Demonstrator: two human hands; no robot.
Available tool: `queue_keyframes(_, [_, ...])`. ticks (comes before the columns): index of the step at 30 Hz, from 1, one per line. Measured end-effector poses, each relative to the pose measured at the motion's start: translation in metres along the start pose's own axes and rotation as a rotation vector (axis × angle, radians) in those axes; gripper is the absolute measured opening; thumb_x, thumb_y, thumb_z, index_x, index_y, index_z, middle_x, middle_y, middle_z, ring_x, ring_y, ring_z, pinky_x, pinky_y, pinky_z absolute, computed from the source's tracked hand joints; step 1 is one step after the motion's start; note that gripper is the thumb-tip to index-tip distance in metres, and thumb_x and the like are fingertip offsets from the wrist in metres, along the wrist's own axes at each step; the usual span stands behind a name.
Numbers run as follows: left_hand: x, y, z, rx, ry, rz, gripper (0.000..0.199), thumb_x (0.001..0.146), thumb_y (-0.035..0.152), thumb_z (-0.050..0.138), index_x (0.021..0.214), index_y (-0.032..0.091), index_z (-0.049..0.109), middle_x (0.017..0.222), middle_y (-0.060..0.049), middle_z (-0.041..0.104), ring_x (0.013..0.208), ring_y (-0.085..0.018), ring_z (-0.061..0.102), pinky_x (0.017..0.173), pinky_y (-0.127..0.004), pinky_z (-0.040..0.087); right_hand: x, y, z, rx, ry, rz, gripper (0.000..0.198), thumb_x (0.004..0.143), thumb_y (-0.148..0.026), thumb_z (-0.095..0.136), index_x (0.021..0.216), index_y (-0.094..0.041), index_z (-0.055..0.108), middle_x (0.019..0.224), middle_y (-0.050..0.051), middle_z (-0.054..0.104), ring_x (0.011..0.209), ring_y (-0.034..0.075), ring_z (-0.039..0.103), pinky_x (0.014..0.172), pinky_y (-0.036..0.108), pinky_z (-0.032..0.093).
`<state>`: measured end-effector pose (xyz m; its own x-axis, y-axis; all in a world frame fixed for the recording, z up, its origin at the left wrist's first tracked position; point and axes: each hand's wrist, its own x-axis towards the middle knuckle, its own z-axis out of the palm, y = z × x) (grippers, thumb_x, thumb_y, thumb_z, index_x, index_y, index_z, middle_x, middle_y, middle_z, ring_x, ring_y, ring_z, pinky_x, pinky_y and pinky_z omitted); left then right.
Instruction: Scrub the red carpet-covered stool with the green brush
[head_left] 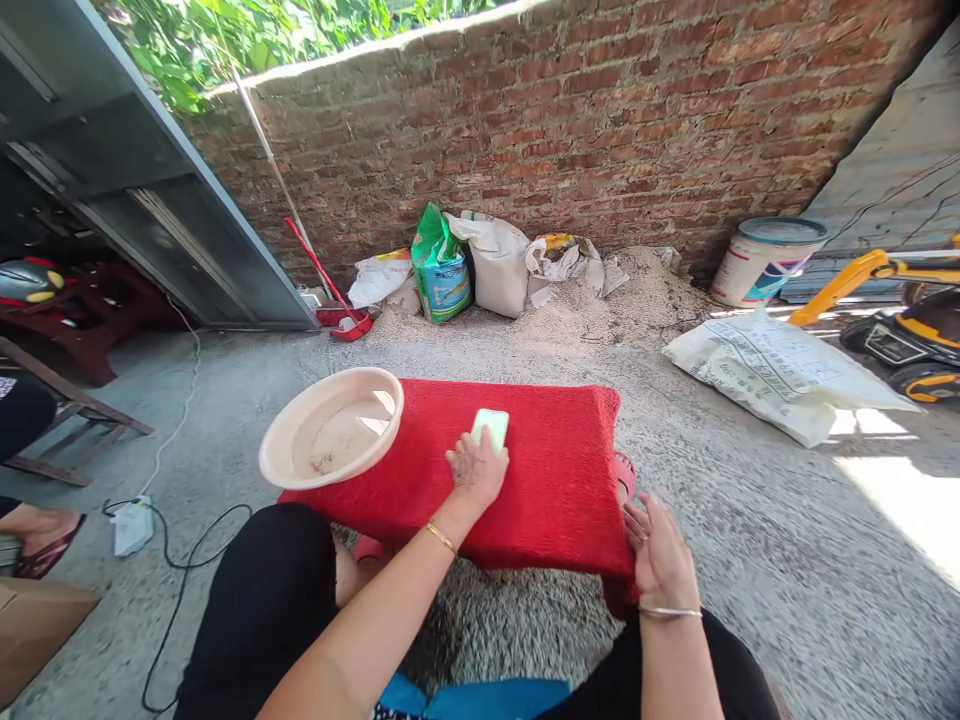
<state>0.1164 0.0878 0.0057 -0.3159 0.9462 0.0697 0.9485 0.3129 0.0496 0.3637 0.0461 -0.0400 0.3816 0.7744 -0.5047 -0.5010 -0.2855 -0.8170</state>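
Left hand (pixel 475 470), frame centre: fingers flat, loosely spread, fingertips touching a pale green bar (pixel 490 428) on the red cloth (pixel 555 470). Right hand (pixel 660 555), lower right: relaxed, holding nothing, resting on the cloth's edge. Print on the white sack (pixel 780 375) is unreadable.

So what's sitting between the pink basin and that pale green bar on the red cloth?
Nothing but bare red cloth. In the head view, the pink basin overhangs the cloth's left end, and the left hand presses the pale green bar further right.
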Motion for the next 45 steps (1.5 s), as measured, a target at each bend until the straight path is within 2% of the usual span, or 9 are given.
queue_keyframes(3, [-0.031,0.055,0.003,-0.077,-0.030,0.214,0.062,0.087,0.051,0.046,0.141,0.020,0.040,0.120,-0.018,0.051,0.107,-0.031,0.050,0.093,-0.049,0.036,0.007,0.004,0.002,0.079,-0.043,0.203,0.034,0.074,-0.048,0.061,0.096,-0.022,0.060,0.076,0.000,0.067,0.063,0.016,0.060,0.055,0.026,0.046])
queue_keyframes(8, [-0.077,0.105,-0.007,-0.237,-0.150,0.614,0.065,0.085,0.061,0.042,0.138,0.023,0.041,0.113,-0.014,0.054,0.101,-0.030,0.052,0.090,-0.049,0.039,0.017,0.013,-0.007,0.109,-0.087,0.144,0.040,0.077,-0.054,0.056,0.100,-0.022,0.059,0.080,0.001,0.068,0.066,0.017,0.062,0.059,0.028,0.048])
queue_keyframes(12, [-0.075,0.078,-0.027,-0.252,-0.172,0.571,0.061,0.088,0.062,0.035,0.137,0.027,0.042,0.110,-0.011,0.054,0.099,-0.028,0.052,0.088,-0.046,0.040,0.016,0.013,-0.009,0.119,-0.080,0.145,0.039,0.079,-0.056,0.053,0.096,-0.022,0.058,0.080,0.001,0.068,0.066,0.016,0.062,0.061,0.028,0.048])
queue_keyframes(17, [-0.045,-0.011,-0.032,-0.062,-0.083,0.229,0.055,0.092,0.052,0.039,0.140,0.026,0.041,0.112,-0.013,0.053,0.104,-0.029,0.051,0.088,-0.043,0.039,0.006,0.005,0.006,0.136,-0.008,0.174,0.033,0.081,-0.050,0.055,0.093,-0.020,0.061,0.077,0.000,0.067,0.059,0.012,0.058,0.053,0.023,0.042])
queue_keyframes(20, [-0.040,-0.042,-0.022,0.051,-0.046,0.077,0.059,0.091,0.049,0.041,0.143,0.020,0.038,0.112,-0.016,0.052,0.103,-0.031,0.051,0.088,-0.044,0.038,0.004,0.001,0.011,0.118,0.017,0.172,0.033,0.079,-0.050,0.057,0.092,-0.020,0.062,0.073,-0.001,0.067,0.058,0.012,0.058,0.053,0.022,0.041])
queue_keyframes(26, [-0.088,0.010,-0.004,-0.005,-0.037,0.351,0.063,0.089,0.051,0.043,0.144,0.021,0.036,0.113,-0.015,0.051,0.102,-0.030,0.048,0.090,-0.047,0.036,0.006,0.004,0.006,0.116,-0.028,0.162,0.035,0.077,-0.052,0.060,0.091,-0.020,0.061,0.074,-0.002,0.068,0.058,0.011,0.058,0.053,0.022,0.043])
queue_keyframes(32, [-0.113,0.063,-0.020,-0.201,-0.168,0.708,0.064,0.088,0.061,0.036,0.142,0.025,0.037,0.111,-0.012,0.052,0.098,-0.027,0.049,0.088,-0.045,0.039,0.007,0.010,0.001,0.119,-0.042,0.107,0.038,0.072,-0.052,0.065,0.090,-0.018,0.061,0.073,0.000,0.067,0.063,0.015,0.060,0.056,0.026,0.046])
queue_keyframes(41, [0.034,0.028,-0.028,-0.069,-0.097,0.001,0.057,0.091,0.051,0.039,0.139,0.021,0.040,0.122,-0.017,0.052,0.113,-0.032,0.049,0.093,-0.046,0.036,0.000,0.006,0.014,0.034,-0.023,0.048,0.033,0.067,-0.051,0.068,0.080,-0.021,0.063,0.076,0.000,0.070,0.070,0.016,0.064,0.053,0.023,0.044])
queue_keyframes(45, [0.041,0.057,-0.011,-0.078,-0.067,0.009,0.060,0.089,0.050,0.044,0.138,0.016,0.041,0.122,-0.019,0.052,0.111,-0.033,0.050,0.093,-0.048,0.035,-0.002,0.004,0.016,0.043,-0.010,0.061,0.033,0.066,-0.050,0.068,0.080,-0.020,0.065,0.077,0.001,0.071,0.074,0.017,0.065,0.054,0.023,0.047])
